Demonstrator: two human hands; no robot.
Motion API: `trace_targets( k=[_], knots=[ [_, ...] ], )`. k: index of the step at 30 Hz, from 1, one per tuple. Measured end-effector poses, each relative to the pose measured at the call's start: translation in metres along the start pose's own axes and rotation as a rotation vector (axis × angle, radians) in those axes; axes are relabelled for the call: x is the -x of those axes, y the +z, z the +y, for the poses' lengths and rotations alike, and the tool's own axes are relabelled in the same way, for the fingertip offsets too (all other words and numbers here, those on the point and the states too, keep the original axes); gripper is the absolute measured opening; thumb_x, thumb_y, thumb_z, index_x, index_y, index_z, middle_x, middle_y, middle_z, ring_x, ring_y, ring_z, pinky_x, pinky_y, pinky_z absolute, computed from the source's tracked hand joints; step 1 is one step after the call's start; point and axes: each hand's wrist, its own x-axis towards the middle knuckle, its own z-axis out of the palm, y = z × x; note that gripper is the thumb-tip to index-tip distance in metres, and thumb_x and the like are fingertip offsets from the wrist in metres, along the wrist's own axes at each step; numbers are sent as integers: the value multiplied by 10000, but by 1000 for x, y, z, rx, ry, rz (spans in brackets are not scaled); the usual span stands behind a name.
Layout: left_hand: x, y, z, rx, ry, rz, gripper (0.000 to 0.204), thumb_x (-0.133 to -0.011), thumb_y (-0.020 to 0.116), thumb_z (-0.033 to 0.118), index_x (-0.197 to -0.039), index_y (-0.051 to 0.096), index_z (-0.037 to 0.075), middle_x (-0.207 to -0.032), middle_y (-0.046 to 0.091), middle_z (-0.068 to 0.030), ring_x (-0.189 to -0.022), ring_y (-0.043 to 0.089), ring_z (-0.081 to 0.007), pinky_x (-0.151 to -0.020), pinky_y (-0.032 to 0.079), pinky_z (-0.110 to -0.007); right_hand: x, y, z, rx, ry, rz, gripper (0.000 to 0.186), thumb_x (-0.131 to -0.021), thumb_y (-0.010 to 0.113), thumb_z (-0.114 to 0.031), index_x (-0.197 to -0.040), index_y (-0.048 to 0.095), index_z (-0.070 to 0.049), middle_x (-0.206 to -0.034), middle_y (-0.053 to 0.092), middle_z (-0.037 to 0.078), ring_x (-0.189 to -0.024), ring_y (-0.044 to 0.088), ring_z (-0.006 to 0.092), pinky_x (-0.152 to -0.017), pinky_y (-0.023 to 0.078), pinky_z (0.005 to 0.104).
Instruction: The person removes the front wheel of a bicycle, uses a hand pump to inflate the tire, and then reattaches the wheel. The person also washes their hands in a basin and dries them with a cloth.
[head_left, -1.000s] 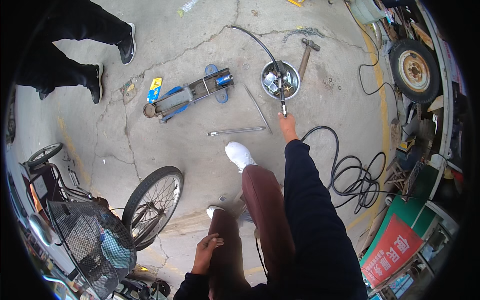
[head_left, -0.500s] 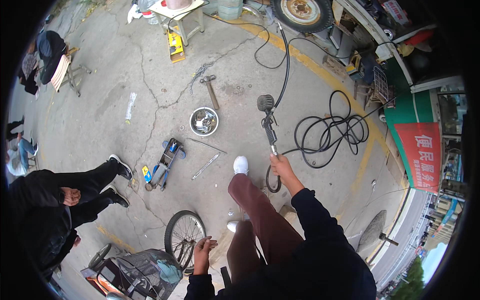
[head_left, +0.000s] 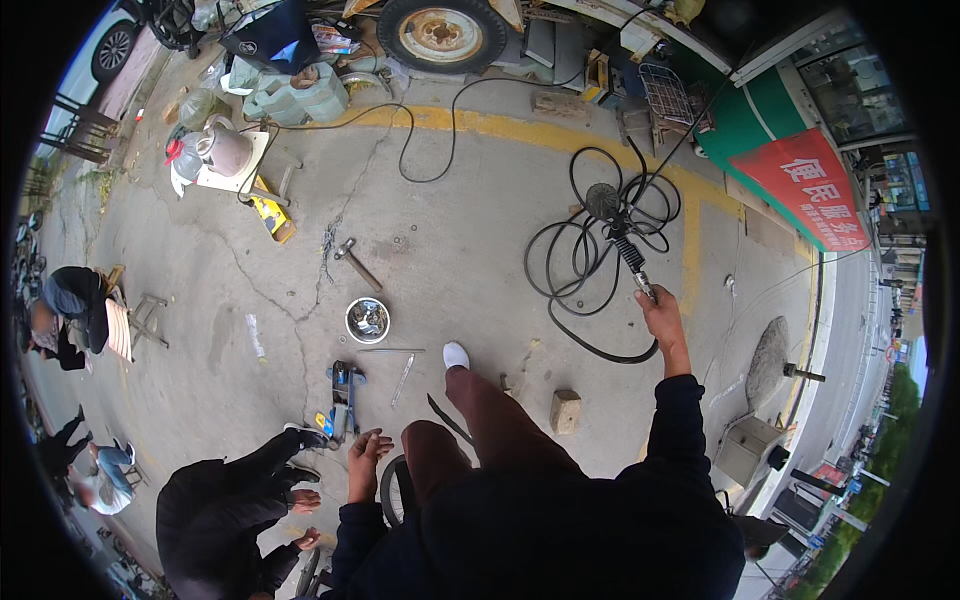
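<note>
My right hand (head_left: 662, 312) is closed round the lower end of a black tire inflator gun (head_left: 630, 256), held out to the right. Its round dial gauge (head_left: 603, 201) points away from me, over loops of black air hose (head_left: 607, 352) on the ground. My left hand (head_left: 367, 462) is raised beside my left knee, fingers loosely bent and apart, with nothing visible in it. Past that hand a blue floor jack (head_left: 345, 393) rests on the concrete. Part of a spoked wheel (head_left: 392, 492) shows behind my left forearm.
A white-rimmed bowl (head_left: 349, 326) of small metal parts, a hammer (head_left: 358, 267) and thin rods (head_left: 404, 380) lie ahead. Close on my left bends a person in black (head_left: 215, 520). A wooden block (head_left: 565, 411) stands right of my legs; a large tire (head_left: 490, 40) lies far ahead.
My view has turned right and forward. The inflator gun has swung rightward in my right hand, over the hose coil. The person in black has come nearer and bends forward with hands out.
</note>
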Motion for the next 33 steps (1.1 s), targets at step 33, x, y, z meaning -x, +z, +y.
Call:
trace_targets(
  k=[33],
  knots=[
    [-350, 314, 576, -385, 266, -522, 425, -964, 617, 279, -1208, 583, -68, -980, 693, -161, -876, 691, -231, -787, 537, -319, -361, -410, -385, 368, -466, 379, 299, -845, 740, -262, -1044, 676, -49, -700, 616, 174, -644, 620, 335, -588, 453, 403]
  ],
)
